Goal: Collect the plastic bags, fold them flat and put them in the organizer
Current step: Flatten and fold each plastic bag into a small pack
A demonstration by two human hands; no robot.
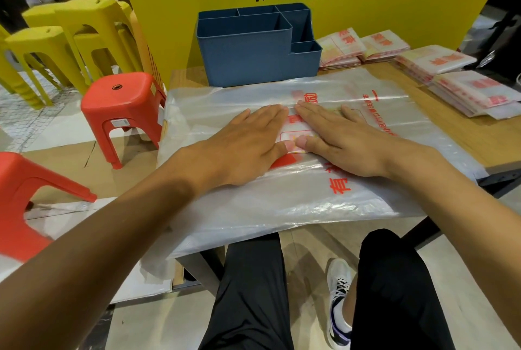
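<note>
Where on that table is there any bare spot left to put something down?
Bare wood shows on the table between the spread plastic bag and the folded stacks, and left of the blue organizer. Elsewhere is crowded.

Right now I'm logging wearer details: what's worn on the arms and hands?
Nothing shows: the left hand and right hand are bare, no gloves, rings or watch. Both forearms are bare, with no sleeve in view.

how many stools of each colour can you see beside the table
Red stools: 2 (one whole, one cut off at the left edge)
Yellow stools: at least 3, partly overlapping so the exact count is unclear
Total: at least 5
</note>
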